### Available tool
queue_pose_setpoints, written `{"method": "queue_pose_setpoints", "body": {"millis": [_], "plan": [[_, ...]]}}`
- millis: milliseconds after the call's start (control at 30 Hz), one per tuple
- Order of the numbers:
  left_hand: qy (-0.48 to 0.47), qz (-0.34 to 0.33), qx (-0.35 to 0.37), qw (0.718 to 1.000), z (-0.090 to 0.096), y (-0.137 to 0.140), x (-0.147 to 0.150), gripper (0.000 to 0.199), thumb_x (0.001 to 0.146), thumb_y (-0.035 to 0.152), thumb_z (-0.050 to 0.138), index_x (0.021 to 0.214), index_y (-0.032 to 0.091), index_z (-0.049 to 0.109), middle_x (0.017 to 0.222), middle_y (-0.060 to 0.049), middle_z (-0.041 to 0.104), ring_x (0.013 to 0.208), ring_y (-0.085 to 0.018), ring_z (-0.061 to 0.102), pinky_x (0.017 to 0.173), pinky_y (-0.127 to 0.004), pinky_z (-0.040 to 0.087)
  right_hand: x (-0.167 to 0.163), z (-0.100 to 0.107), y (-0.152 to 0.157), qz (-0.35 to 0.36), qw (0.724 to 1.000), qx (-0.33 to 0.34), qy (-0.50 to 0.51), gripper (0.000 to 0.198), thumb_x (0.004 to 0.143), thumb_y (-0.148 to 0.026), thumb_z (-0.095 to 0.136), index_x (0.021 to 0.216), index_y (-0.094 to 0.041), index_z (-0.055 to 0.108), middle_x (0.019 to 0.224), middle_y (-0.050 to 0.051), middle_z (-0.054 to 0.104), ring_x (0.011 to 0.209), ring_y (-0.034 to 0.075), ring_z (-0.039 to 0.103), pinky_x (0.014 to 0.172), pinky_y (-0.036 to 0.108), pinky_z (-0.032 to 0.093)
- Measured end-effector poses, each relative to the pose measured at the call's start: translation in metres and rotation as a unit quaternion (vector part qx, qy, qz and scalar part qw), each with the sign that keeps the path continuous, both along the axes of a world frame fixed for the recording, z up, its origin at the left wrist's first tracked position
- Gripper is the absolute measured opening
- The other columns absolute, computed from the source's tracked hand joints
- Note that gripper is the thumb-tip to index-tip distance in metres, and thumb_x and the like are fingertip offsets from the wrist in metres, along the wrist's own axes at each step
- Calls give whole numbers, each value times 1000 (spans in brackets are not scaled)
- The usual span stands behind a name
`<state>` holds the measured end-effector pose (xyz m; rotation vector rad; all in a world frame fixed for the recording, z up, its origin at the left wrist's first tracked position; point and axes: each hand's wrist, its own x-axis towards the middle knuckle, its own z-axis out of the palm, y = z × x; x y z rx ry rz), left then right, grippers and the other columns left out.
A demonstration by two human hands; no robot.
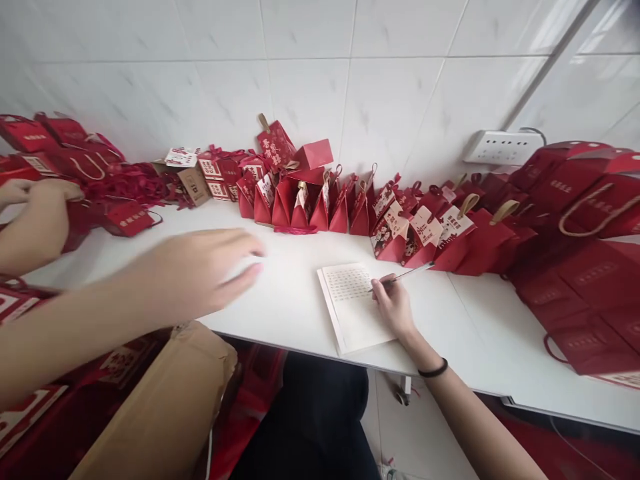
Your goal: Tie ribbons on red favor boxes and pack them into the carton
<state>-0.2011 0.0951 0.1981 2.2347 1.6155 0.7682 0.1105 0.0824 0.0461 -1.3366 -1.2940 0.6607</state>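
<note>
My right hand (394, 303) grips a slim pen (417, 269), its tip at the written lines of an open notebook (363, 327). Rows of small handwriting fill the upper part of the page, and the lower part is blank. A dark band circles my right wrist. My left hand (215, 270), blurred by motion, hovers above the white table (285, 293) to the left of the notebook. Its thumb and fingers are apart with nothing visible between them. Beyond the notebook stands a row of small red triangular gift boxes (320, 207) with ribbon loops and tags.
Another person's hands (43, 197) are at the far left among red bags. Large red gift bags (585, 280) crowd the right end. A power strip (503, 147) hangs on the tiled wall. Below the table's front edge at left stands an open cardboard box (165, 400) with red packages.
</note>
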Motion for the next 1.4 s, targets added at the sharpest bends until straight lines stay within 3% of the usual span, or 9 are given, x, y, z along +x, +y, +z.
{"method": "queue_pose_setpoints", "body": {"millis": [67,133,233,300,400,500,700,900,1400], "plan": [[99,-147,-41,983,-4,22,56,11,75,28,55,75,19,62,82,-1,60,95,-24,58,94,-37,38,-1,-2,1,16,1000,-16,6,33,82,-51,54,75,-20,47,56,-1,54,50,13,50,52,24,39],[136,-231,-69,961,-25,50,116,9,75,21,52,71,19,59,76,-3,60,87,-24,60,87,-35,41,4,-6,8,-7,1000,-17,21,34,81,-53,53,72,-20,44,53,-2,51,48,13,47,49,24,37],[94,-225,-87,966,-74,80,184,12,77,24,49,71,18,58,79,-5,62,83,-23,60,81,-33,42,20,-15,21,-59,997,-15,43,37,80,-55,51,72,-21,41,52,-3,48,46,12,44,46,23,34],[60,-210,-90,972,-105,88,205,18,79,32,50,71,18,57,80,-7,62,81,-24,59,79,-34,43,32,-19,27,-70,996,-27,46,37,78,-55,53,72,-20,41,51,-4,48,44,12,42,43,23,31],[22,-202,-102,974,-138,90,207,23,74,41,57,69,19,55,76,-6,60,76,-24,57,74,-34,43,45,-22,32,-57,996,-56,34,37,74,-53,58,67,-21,41,47,-4,46,40,11,38,40,23,28],[-15,-214,-116,970,-152,90,199,21,72,41,59,70,20,54,74,-5,58,75,-23,55,71,-33,41,48,-21,35,-32,996,-81,7,34,73,-45,59,60,-21,38,45,-5,43,40,10,35,41,22,27],[-2,-219,-130,967,-153,92,202,23,67,41,61,69,20,52,76,-3,57,84,-25,53,78,-34,37,41,-19,35,-18,993,-73,-92,30,71,-35,54,54,-20,35,48,-6,36,47,9,32,44,21,27],[20,-197,-126,972,-157,90,210,26,67,42,59,67,18,49,77,-4,57,83,-24,52,80,-37,35,40,-20,33,-21,989,-103,-100,32,71,-35,55,53,-20,34,46,-6,36,46,8,30,43,20,25],[23,-189,-115,975,-159,89,210,32,65,47,62,68,18,48,78,-3,58,83,-23,52,76,-35,33,38,-15,33,-53,985,-101,-131,28,67,-31,50,52,-20,29,48,-6,28,47,8,25,43,19,23]]}}
